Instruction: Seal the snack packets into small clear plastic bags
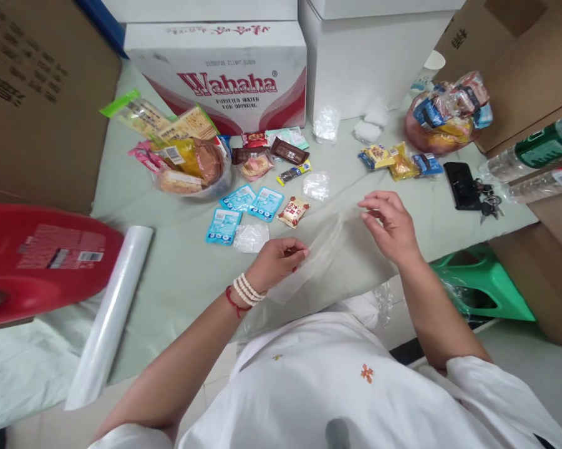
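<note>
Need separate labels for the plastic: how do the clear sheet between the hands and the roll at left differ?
Pose: the clear sheet hangs between left hand and right hand; the roll lies untouched at left.
Shape: the sheet is thin and limp, the roll a long cylinder.
Look: the sheet is see-through, the roll whitish and glossy.
Shared: both look like plastic film.

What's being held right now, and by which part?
A piece of clear plastic: the left hand pinches its edge on one side, the right hand its opposite end, by the fingertips.
</note>
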Available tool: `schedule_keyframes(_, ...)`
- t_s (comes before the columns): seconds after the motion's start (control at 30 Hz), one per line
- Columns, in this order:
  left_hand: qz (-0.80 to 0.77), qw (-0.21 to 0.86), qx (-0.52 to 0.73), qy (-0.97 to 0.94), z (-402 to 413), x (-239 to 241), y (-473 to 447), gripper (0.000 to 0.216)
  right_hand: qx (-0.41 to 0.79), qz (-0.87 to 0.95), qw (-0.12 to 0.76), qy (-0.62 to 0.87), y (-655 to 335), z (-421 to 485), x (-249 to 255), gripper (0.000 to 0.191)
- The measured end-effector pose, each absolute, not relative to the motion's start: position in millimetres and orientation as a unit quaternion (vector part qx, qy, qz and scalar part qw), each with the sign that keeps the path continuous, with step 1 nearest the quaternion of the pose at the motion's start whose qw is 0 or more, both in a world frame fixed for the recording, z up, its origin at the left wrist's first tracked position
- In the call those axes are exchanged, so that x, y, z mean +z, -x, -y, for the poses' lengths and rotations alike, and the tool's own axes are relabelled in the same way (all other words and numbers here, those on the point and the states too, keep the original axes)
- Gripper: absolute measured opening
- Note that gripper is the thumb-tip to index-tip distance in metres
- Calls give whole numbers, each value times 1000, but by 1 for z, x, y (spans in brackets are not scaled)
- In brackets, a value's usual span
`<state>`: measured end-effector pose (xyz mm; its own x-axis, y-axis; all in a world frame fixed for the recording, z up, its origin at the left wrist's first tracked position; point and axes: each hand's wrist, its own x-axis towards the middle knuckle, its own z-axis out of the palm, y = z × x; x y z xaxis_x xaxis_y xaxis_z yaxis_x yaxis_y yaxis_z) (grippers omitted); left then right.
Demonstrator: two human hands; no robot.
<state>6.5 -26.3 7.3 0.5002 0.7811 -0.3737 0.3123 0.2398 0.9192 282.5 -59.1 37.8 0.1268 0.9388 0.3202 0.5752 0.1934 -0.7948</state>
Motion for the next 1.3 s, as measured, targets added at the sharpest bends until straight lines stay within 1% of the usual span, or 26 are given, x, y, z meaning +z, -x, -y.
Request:
schedule_keyframes(0.03,-482,627,214,-573,31,8,-8,30,215,585,462,631,-274,61,37,28)
schedule_keyframes(0.07,-497,614,245,-563,35,8,-11,30,255,547,463,649,-264,64,35,35)
schedule_keyframes(0.13,-510,591,289,-554,44,9,-18,29,382,496,434,648,-239,71,29,44)
schedule_keyframes(0.2,-509,583,314,-550,50,10,-23,29,488,475,399,614,-215,76,21,45)
schedule_keyframes(0.27,-515,590,340,-521,52,8,-23,30,529,464,399,588,-200,77,13,43)
schedule_keyframes(0.4,-533,638,395,-390,46,1,-11,41,548,404,456,573,-210,69,5,40)
schedule_keyframes(0.53,-524,665,429,-315,42,-4,2,45,554,390,441,588,-247,61,-3,40)
schedule_keyframes(0.6,-507,682,430,-304,44,-4,3,44,502,412,435,624,-261,60,-6,36)
schedule_keyframes(0.7,-479,706,426,-301,50,-3,1,42,329,454,453,693,-263,65,-2,26)
schedule_keyframes(0.73,-470,713,423,-303,51,-3,1,42,290,465,459,699,-258,68,2,23)
schedule_keyframes(0.77,-463,718,420,-305,52,-3,0,41,281,477,462,693,-250,72,6,22)
schedule_keyframes(0.83,-452,724,417,-312,54,-2,-2,40,342,499,454,654,-230,80,15,21)
schedule_keyframes(0.93,-442,724,416,-327,55,-1,-5,37,448,512,430,593,-200,86,21,26)
schedule_keyframes(1.07,-440,719,423,-334,56,-2,-7,39,465,548,395,572,-179,87,13,27)
schedule_keyframes(1.17,-450,701,436,-340,57,-4,-7,43,480,559,367,569,-178,89,5,20)
schedule_keyframes(1.3,-463,681,445,-352,58,-3,-7,51,514,503,385,578,-181,88,3,21)
